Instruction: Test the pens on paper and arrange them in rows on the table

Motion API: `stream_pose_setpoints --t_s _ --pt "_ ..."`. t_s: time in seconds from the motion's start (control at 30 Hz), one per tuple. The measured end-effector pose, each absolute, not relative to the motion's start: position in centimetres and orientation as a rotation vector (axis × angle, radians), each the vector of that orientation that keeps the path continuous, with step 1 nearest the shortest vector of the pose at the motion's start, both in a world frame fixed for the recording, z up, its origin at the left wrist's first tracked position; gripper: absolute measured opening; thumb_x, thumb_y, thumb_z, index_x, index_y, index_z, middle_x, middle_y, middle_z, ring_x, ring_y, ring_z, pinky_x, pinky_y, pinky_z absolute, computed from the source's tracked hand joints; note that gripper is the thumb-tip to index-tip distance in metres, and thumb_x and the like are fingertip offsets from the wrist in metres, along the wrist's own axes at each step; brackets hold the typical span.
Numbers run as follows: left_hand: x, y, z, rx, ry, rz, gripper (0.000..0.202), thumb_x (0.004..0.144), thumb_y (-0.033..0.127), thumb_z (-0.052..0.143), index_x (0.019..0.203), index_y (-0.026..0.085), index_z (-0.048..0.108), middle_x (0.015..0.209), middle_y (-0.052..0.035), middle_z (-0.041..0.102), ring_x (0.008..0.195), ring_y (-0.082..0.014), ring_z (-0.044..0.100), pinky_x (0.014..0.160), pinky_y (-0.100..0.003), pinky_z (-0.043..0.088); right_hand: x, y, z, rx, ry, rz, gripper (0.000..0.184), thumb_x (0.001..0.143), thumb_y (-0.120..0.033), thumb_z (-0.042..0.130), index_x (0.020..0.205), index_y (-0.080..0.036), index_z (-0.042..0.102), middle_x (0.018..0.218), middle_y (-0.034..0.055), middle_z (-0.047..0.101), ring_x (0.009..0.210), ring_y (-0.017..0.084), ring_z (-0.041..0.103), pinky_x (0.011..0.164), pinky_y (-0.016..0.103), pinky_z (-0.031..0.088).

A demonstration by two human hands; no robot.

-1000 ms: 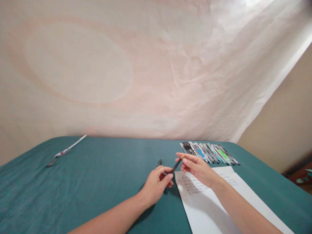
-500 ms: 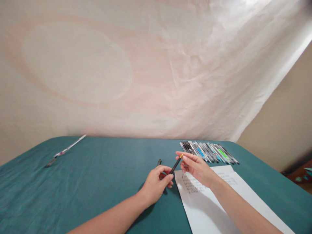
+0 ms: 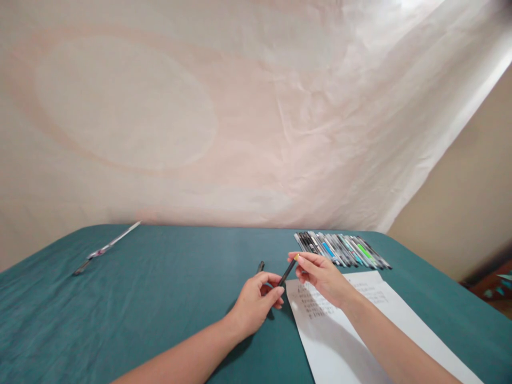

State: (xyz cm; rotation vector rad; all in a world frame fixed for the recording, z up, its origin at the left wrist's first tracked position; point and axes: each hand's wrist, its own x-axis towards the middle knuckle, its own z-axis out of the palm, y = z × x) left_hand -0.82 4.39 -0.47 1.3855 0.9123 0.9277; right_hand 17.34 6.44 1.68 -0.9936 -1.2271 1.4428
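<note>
You have one black pen in hand, and handling it looks to be midway: both your hands are on it and it is not laid down. The black pen point(image 3: 287, 274) is above the surface point(image 3: 180, 282), near the left edge of the paper point(image 3: 344, 346), slanting with its gold end to the far right. Your left hand point(image 3: 252, 304) grasps its lower part between thumb and fingers; your right hand point(image 3: 322, 274) pinches the gold end. Beyond your left hand a dark tip point(image 3: 261, 266) pokes out; you can't tell from here whether that hand holds it or it lies on the surface.

What seems done already is the row of pens point(image 3: 343, 250), set side by side at the far right, and the handwriting point(image 3: 320, 304) on the far part of the paper. What is left beyond the pen in your hands can't be read from this view.

Counting: two hands, one black pen, one dark tip, and one slender white-and-dark item point(image 3: 108, 248) at the far left, perhaps several pieces together. The row holds well over a dozen pens, too tightly packed to number. The paper may be one sheet or more.
</note>
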Motion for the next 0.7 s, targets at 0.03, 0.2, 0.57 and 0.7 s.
stream_pose_setpoints --t_s 0.03,0.2,0.57,0.7 --pt "-0.82 4.38 -0.46 1.388 0.921 0.923 0.026 0.07 0.031 0.057 0.087 0.011 0.056 0.062 -0.0016 0.058 0.055 -0.0107 0.056 0.057 -0.025 0.047 17.37 6.48 1.6 -1.004 -1.234 1.426 0.028 0.069 -0.037 0.063 0.088 -0.017 0.064 0.077 0.0031 0.06 0.057 0.008 0.047 0.05 0.021 0.035" --pt "-0.77 4.35 -0.52 1.378 0.916 0.926 0.026 0.07 0.031 0.057 0.088 0.011 0.056 0.062 -0.0016 0.058 0.055 -0.0107 0.056 0.056 -0.024 0.047 17.31 6.43 1.48 -1.04 -1.228 1.396 0.026 0.067 -0.036 0.065 0.084 -0.016 0.063 0.065 0.0008 0.058 0.052 0.007 0.045 0.049 0.021 0.034" --pt "-0.69 4.27 -0.33 1.387 0.928 0.909 0.022 0.071 0.027 0.056 0.085 0.01 0.055 0.059 -0.0019 0.059 0.053 -0.0106 0.055 0.056 -0.025 0.047 17.1 6.34 1.66 -1.067 -1.278 1.325 0.033 0.068 -0.039 0.063 0.09 -0.015 0.065 0.058 -0.0001 0.054 0.054 0.009 0.045 0.048 0.022 0.034" --pt "-0.64 4.18 -0.44 1.361 0.917 0.932 0.02 0.07 0.028 0.057 0.081 0.011 0.054 0.059 -0.0013 0.058 0.053 -0.011 0.056 0.056 -0.025 0.047 16.96 6.34 1.63 -1.104 -1.314 1.243 0.033 0.068 -0.04 0.062 0.089 -0.013 0.065 0.059 0.0004 0.054 0.053 0.009 0.045 0.047 0.021 0.034"
